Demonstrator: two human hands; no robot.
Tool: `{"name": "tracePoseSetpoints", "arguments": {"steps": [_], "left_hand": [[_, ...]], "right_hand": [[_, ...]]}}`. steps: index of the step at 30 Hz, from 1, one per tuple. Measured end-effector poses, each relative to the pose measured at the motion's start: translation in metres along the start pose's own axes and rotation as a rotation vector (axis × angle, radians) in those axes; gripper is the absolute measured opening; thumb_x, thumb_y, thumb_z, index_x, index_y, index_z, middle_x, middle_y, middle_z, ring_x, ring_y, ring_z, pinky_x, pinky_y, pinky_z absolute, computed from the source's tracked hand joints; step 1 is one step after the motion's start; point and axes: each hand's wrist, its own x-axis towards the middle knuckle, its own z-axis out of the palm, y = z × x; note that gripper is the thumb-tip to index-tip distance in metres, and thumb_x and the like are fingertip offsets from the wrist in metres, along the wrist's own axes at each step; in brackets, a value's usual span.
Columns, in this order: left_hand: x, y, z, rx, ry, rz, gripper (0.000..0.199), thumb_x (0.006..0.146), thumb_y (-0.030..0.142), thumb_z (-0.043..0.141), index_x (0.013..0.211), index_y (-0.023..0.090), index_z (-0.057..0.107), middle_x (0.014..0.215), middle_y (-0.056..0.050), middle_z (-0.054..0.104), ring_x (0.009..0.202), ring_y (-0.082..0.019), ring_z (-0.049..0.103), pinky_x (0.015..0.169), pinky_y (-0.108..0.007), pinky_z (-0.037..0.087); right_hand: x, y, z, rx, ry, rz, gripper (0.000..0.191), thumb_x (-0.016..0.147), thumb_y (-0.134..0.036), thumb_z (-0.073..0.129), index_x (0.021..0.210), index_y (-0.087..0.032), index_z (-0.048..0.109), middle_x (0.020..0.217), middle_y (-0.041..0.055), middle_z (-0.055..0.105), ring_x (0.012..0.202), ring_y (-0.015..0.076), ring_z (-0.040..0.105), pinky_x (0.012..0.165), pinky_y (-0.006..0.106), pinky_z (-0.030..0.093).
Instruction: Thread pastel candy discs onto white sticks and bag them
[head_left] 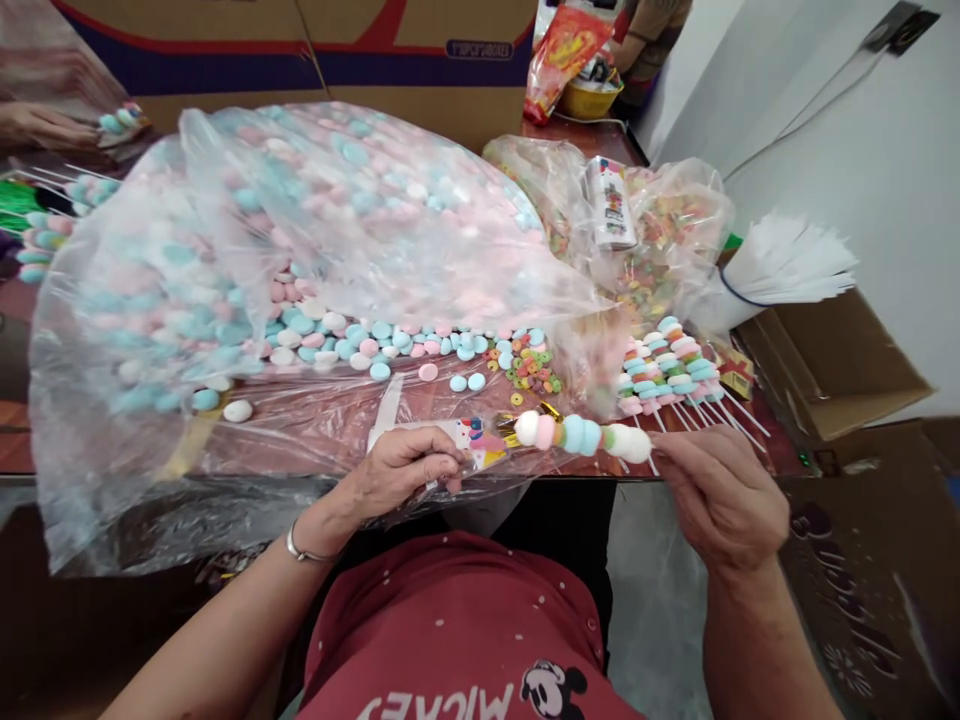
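A marshmallow skewer of white, pink and blue pieces with gummy rings between them lies level above the table's front edge. Its right end is pinched by my right hand, whose fingers are closed round the stick. My left hand is closed on a clear printed wrapper, which reaches toward the skewer's white left tip. Whether the tip is inside the wrapper's mouth, I cannot tell. Just beyond are loose gummy rings and loose marshmallows.
A huge clear bag of marshmallows covers the table's left and middle. Finished skewers are stacked at right, near a cup of white sticks and an open carton. Another person's hand works at far left.
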Motion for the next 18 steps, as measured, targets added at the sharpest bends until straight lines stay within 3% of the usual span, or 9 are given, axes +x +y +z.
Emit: {"name": "tracePoseSetpoints", "arguments": {"steps": [8, 18], "left_hand": [[-0.005, -0.013, -0.004, -0.214, -0.069, -0.128, 0.034, 0.080, 0.046, 0.068, 0.074, 0.013, 0.061, 0.057, -0.002, 0.066, 0.037, -0.004, 0.032, 0.039, -0.020, 0.020], [-0.001, -0.005, -0.009, -0.226, -0.146, -0.212, 0.034, 0.079, 0.046, 0.068, 0.070, 0.015, 0.056, 0.054, -0.002, 0.065, 0.038, -0.004, 0.031, 0.039, -0.020, 0.019]], "right_hand": [[0.016, -0.003, 0.014, -0.021, -0.085, -0.121, 0.035, 0.087, -0.013, 0.063, 0.118, -0.030, 0.066, 0.087, 0.0019, 0.075, 0.070, 0.0178, 0.059, 0.066, 0.034, 0.044], [0.021, -0.001, 0.011, -0.045, -0.132, -0.210, 0.023, 0.090, -0.015, 0.062, 0.108, -0.029, 0.068, 0.084, 0.0011, 0.074, 0.068, 0.0165, 0.058, 0.065, 0.035, 0.040]]}}
